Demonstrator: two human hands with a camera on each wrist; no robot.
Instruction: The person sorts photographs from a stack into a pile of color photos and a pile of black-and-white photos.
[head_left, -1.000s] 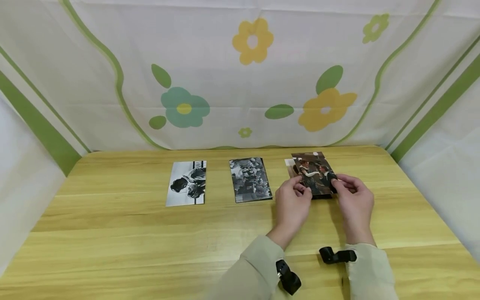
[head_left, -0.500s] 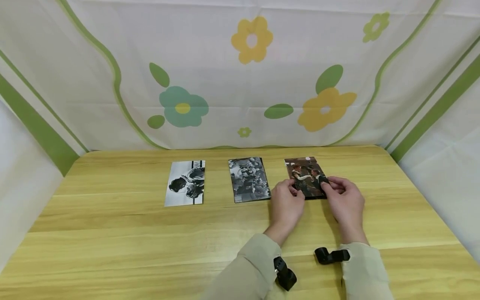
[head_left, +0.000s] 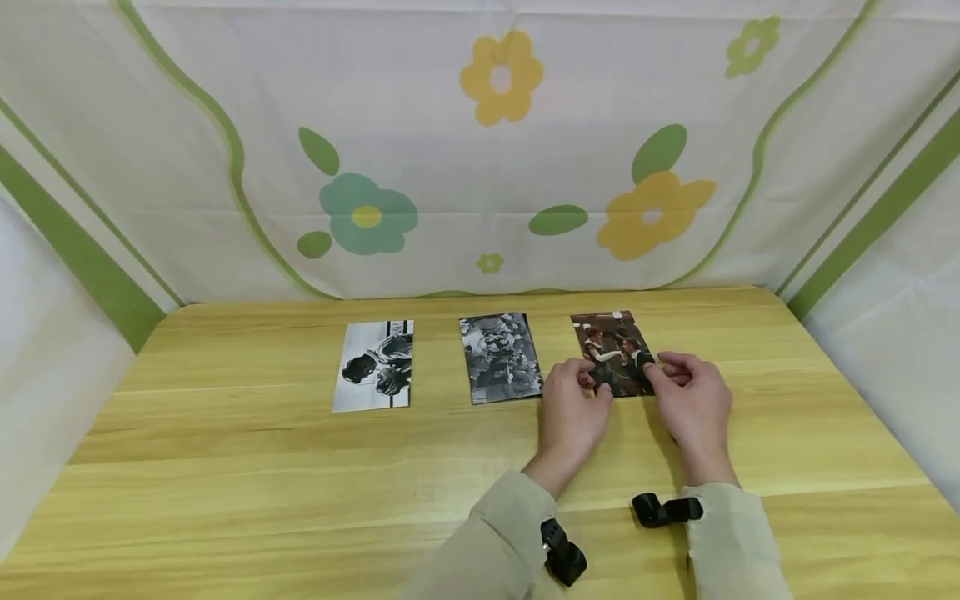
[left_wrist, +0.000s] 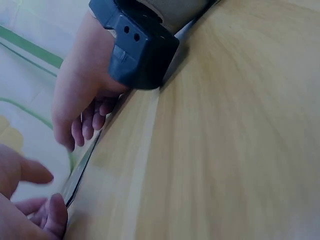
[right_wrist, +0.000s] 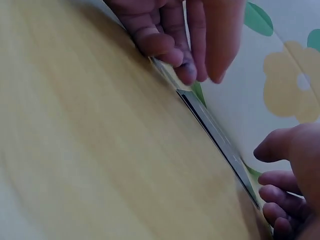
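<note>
A colour photo card (head_left: pixel 617 346) showing two figures on a dark ground lies on a small stack at the right of the table. My left hand (head_left: pixel 572 412) is at the stack's near left corner, fingertips by its edge. Across from it, my right hand (head_left: pixel 693 408) touches the right edge with loosely bent fingers. In the right wrist view the stack (right_wrist: pixel 220 140) appears edge-on between both hands, and the right thumb stands off its surface. Left of the hands lies a black-and-white crowd photo card (head_left: pixel 501 358) atop another card.
Farther left lies a single black-and-white photo card (head_left: pixel 375 367) of a bowed figure. All the cards rest on a wooden table (head_left: pixel 300 483). A white cloth (head_left: pixel 420 108) with printed flowers rises behind. Each wrist carries a black camera (head_left: pixel 663 510).
The colour photo card came down leftward onto the right stack, now lining up with the card under it. Both hands shifted slightly left with it, then stayed at its edges.
</note>
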